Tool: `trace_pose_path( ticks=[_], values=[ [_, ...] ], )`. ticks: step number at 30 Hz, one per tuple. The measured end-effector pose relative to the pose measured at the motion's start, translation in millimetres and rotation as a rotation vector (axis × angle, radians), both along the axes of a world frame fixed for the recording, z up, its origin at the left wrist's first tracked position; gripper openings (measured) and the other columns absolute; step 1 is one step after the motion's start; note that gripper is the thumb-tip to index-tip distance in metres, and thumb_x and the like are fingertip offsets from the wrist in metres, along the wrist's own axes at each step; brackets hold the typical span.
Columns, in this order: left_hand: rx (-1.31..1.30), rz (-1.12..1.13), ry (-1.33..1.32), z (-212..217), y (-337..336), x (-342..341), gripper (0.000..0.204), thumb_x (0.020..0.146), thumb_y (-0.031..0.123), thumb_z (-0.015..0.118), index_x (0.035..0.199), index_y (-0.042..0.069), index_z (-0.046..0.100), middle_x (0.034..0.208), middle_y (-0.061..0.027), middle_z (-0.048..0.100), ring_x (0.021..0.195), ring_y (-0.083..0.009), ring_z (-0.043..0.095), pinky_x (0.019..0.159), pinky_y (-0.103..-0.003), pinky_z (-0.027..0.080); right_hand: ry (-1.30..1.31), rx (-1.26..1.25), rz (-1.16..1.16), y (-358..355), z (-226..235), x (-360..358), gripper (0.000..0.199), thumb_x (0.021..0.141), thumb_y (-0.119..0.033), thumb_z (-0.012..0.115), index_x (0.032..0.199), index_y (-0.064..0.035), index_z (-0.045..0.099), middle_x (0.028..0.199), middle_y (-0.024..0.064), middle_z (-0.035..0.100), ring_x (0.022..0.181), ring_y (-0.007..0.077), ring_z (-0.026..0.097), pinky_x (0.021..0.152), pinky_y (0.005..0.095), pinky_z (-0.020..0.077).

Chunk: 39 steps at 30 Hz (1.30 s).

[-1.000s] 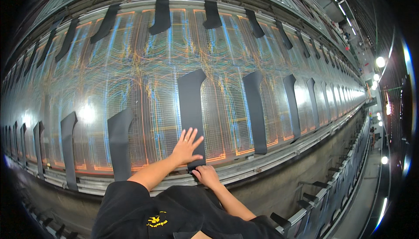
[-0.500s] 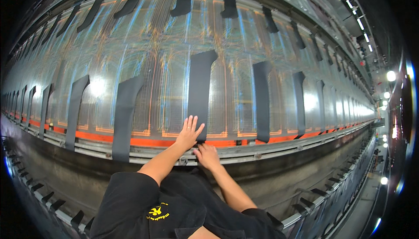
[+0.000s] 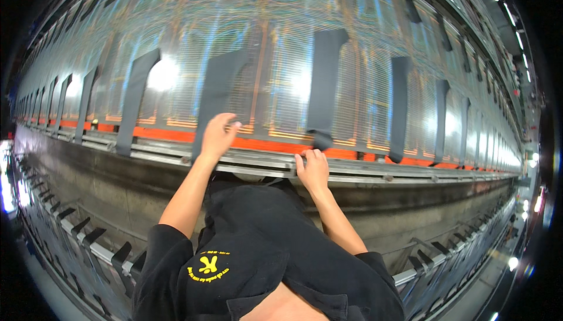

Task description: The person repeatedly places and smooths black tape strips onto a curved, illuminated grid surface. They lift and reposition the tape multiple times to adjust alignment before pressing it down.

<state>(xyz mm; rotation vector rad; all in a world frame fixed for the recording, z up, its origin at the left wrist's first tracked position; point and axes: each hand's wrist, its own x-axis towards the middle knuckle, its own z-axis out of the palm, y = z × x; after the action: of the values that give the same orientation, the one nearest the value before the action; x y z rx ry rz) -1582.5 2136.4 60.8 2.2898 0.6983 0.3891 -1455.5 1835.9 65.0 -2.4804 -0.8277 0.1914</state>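
Note:
A dark grey strip of flexible sheet (image 3: 327,86) lies on the long lined table (image 3: 281,86), its near end curled up just above my right hand (image 3: 314,170). The bent fingers of that hand rest by the metal rail, thumb a little apart, holding nothing that I can make out. My left hand (image 3: 218,138) is over the near part of a second grey strip (image 3: 220,83). Its fingers are loosely bent and apart from the thumb, with nothing visible between them. The left hand covers some of that strip's lower edge.
More grey strips, such as one to the left (image 3: 138,98) and one to the right (image 3: 399,107), lie spaced along the table. An orange band (image 3: 272,145) and a metal rail (image 3: 264,160) run along the near edge. Behind me another rail (image 3: 105,253) carries several dark clips.
The view has shifted right and nearer. My left hand has left the middle strip and moved left to the neighbouring one. The middle strip's near end, flat before, is now curled up.

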Motion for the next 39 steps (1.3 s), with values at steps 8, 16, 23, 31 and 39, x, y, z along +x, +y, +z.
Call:
trace_pose_path(
  ticks=[8,16,23,31,39],
  values=[
    [-0.816,0.129,0.372,-69.1,108.8,-110.4,0.038,0.102,0.034,0.069,0.112,-0.003,0.066,0.102,-0.0113,0.072,0.096,-0.0163,0.068,0.089,-0.034,0.054,0.535,0.092,0.025,164.5,-28.4,-94.5,0.056,0.097,-0.048,0.070,0.120,0.0034,0.070,0.111,0.0262,0.071,0.110,0.0405,0.067,0.100,0.0457,0.0513],
    [-0.926,-0.006,0.286,-84.2,121.7,-125.9,0.043,0.101,0.033,0.072,0.124,-0.002,0.062,0.115,-0.0095,0.070,0.108,-0.0160,0.065,0.094,-0.033,0.053,0.066,-0.451,-0.595,80.4,-16.2,-10.9,0.049,0.101,-0.047,0.058,0.119,-0.0027,0.071,0.117,0.0218,0.069,0.116,0.0396,0.062,0.101,0.0585,0.0449],
    [-1.254,0.055,0.356,-56.9,152.4,-119.6,0.040,0.103,0.038,0.068,0.125,0.005,0.063,0.112,-0.0032,0.067,0.098,-0.0118,0.063,0.087,-0.031,0.056,0.434,-0.835,-0.326,56.1,-71.9,16.3,0.059,0.103,-0.046,0.041,0.137,-0.0054,0.068,0.154,0.0219,0.053,0.149,0.0364,0.042,0.128,0.0630,0.0072],
    [-1.439,-0.045,0.491,-37.3,126.8,-89.8,0.023,0.101,0.027,0.071,0.114,0.008,0.065,0.092,0.0017,0.067,0.078,-0.0097,0.061,0.071,-0.029,0.053,0.321,-0.154,-0.338,168.2,13.8,-98.3,0.057,0.097,-0.052,0.066,0.112,0.0026,0.073,0.116,0.0231,0.073,0.114,0.0397,0.067,0.106,0.0488,0.0479],
    [-1.830,-0.035,0.225,4.6,131.7,-63.2,0.027,0.102,0.020,0.066,0.124,0.004,0.065,0.118,-0.0105,0.072,0.112,-0.0236,0.068,0.101,-0.041,0.055,1.326,0.950,-0.576,232.2,49.6,-166.5,0.046,0.094,-0.017,0.080,0.129,0.0065,0.062,0.118,0.0096,0.070,0.105,0.0143,0.067,0.093,0.0319,0.0551]
  ],
)
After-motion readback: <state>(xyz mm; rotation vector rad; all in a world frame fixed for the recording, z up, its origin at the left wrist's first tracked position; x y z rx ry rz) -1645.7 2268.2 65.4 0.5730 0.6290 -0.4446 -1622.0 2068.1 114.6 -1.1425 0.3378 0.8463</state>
